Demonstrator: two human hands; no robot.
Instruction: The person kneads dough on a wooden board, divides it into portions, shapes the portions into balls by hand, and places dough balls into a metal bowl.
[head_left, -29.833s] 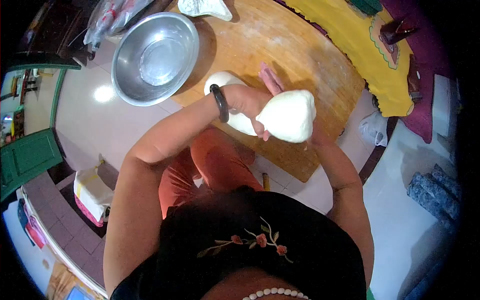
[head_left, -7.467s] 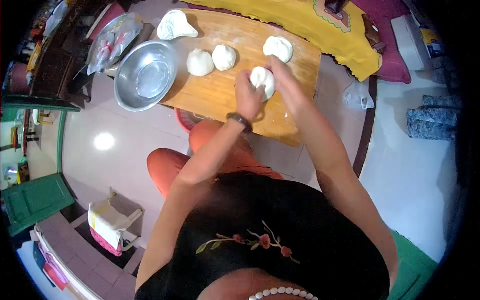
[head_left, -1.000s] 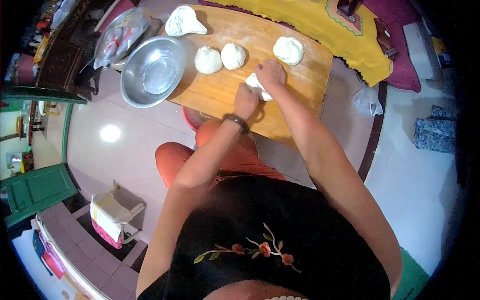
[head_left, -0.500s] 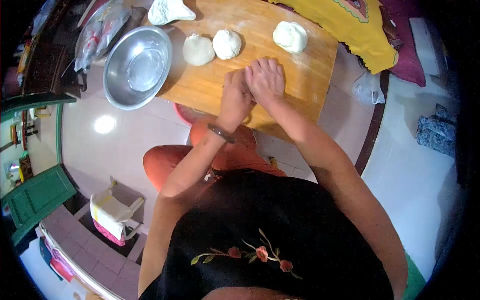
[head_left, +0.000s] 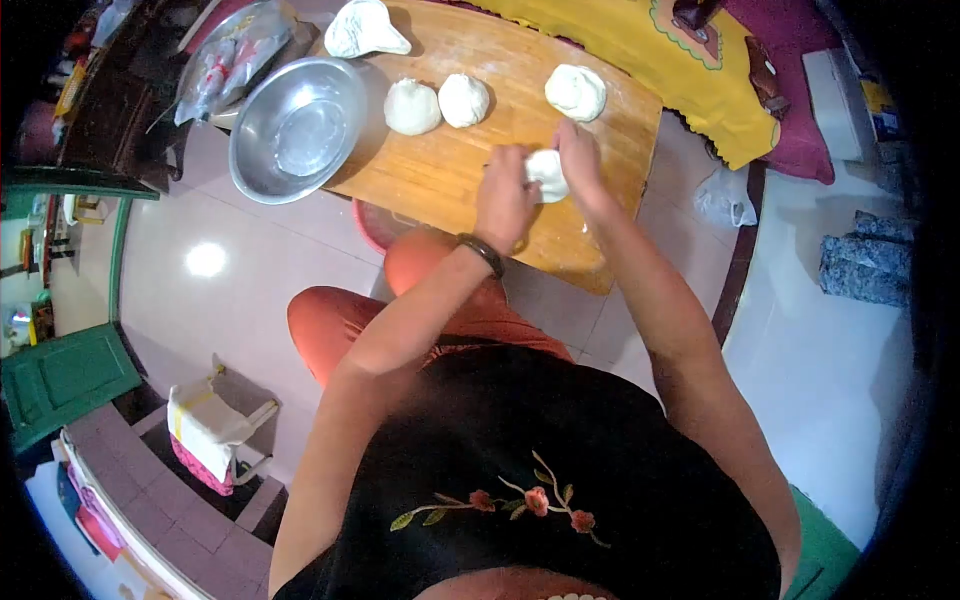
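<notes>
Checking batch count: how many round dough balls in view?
4: one ball between left hand and right hand, two balls right of bowl, one beyond hands.

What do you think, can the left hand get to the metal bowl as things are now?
Probably yes. The left hand is on the bowl's side, and only bare board seems to lie between; the metal bowl looks uncovered. But this hand is now busy with the dough.

- Floor point(head_left: 280, 250): pale tiles, light glare point(head_left: 205, 259) at 9-10 o'clock
- Green door point(head_left: 75, 385), 8-9 o'clock
- Cloth-draped chair point(head_left: 212, 425), 8 o'clock
- Wood table point(head_left: 400, 180), 12 o'clock
- White wall point(head_left: 800, 350), dark skirting point(head_left: 735, 290), 3 o'clock
- Dark cabinet point(head_left: 105, 125), 10 o'clock
</notes>
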